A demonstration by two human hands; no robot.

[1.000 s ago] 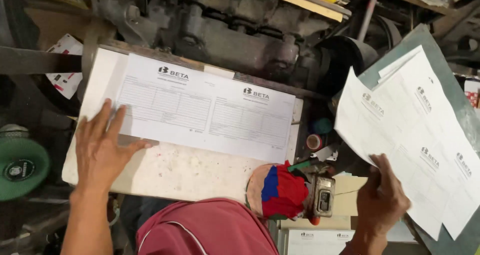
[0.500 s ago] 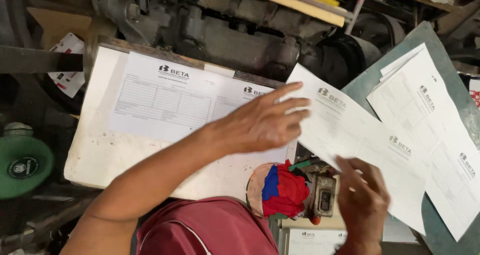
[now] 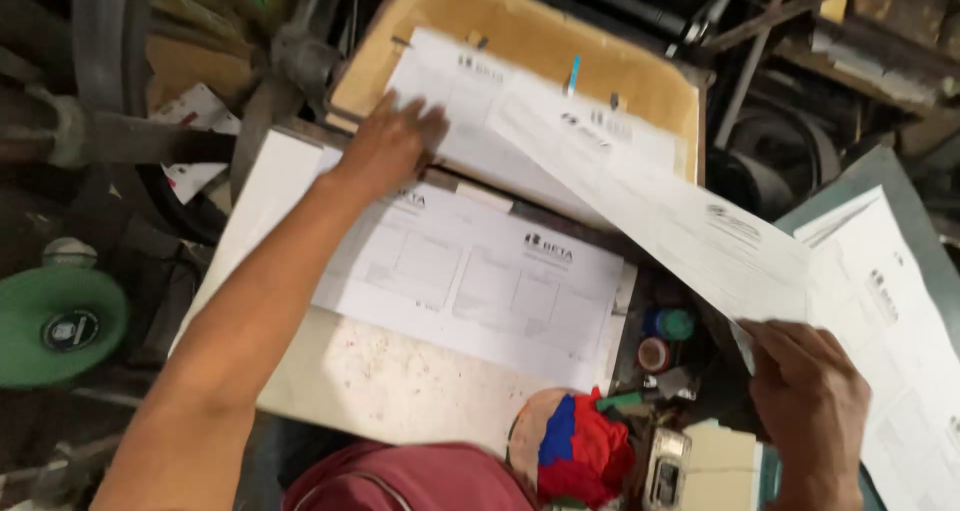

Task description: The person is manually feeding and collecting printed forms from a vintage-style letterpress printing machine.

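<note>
Paper is what both of your hands are on. Your left hand reaches forward with its fingers spread flat on a printed sheet that lies on the tan board at the far side. Your right hand is closed on the near corner of a long printed sheet, pinching it; that sheet slants up and away from your grip, across the gap, with its far end over the tan board beside your left hand.

Below your left forearm a wide printed form lies flat on the white bench, whose near part is speckled. More printed sheets lie stacked to the right, past your right hand. Near the bench's right edge stand a small blue-and-green pot and a small red-rimmed one. A red and blue cloth sits at the near edge, and a green round lid lies well off to the left.
</note>
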